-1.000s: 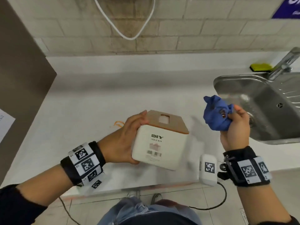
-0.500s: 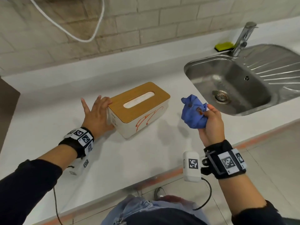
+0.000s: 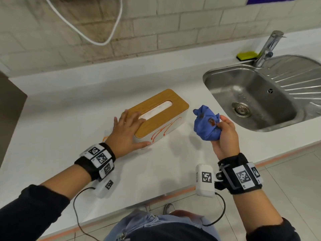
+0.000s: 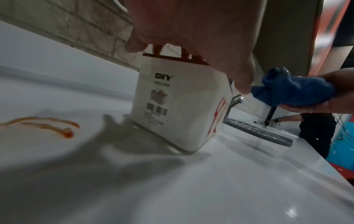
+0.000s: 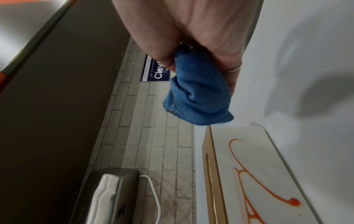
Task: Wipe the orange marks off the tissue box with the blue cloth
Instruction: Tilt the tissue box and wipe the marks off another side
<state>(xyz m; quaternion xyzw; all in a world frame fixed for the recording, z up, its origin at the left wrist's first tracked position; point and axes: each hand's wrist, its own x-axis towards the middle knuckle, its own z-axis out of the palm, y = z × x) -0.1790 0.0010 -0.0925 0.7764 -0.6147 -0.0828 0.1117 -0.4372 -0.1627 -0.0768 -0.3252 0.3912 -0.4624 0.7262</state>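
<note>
White counter (image 3: pixel 52 129) bears tissue box (image 3: pixel 161 117); left hand (image 3: pixel 126 134) flat on it; right hand (image 3: pixel 224 134) alongside grips blue cloth (image 3: pixel 205 126).

Left hand (image 3: pixel 127 132) lies flat with fingers (image 3: pixel 134 116) spread; right hand (image 3: pixel 224 136) is raised, fingers (image 3: pixel 224 121) curled

A: We can't see the left hand (image 3: pixel 125 134) palm side; it covers the tissue box (image 3: pixel 161 117) near end in head view.
B: Agreed. Orange marks (image 4: pixel 217 117) are only an edge-on sliver on left wrist. Small print under "DIY" is blurred.
</note>
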